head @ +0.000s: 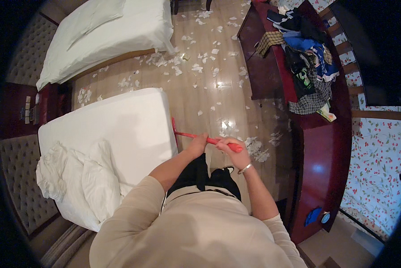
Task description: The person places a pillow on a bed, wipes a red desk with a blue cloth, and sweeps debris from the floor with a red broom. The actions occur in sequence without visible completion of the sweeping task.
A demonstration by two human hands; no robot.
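Observation:
Both my hands grip a red broom handle (187,134) that slants across in front of my waist. My left hand (197,146) is closed around its middle, nearer the bed. Around the thick end of the handle, my right hand (236,154) is wrapped, with a bracelet on that wrist. At the handle's far end, the red broom head (173,125) shows only partly beside the near bed (133,127); the bed's edge hides the rest. White paper scraps (256,149) lie on the wood floor (205,104), one pile close to my right hand.
A second bed (120,37) with white bedding stands farther off; more torn paper (163,60) lies near its foot. Along the right runs a dark red desk (316,154) heaped with clothes (307,63). A crumpled white duvet (93,174) lies on the near bed. Floral curtains (375,167) hang beyond the desk.

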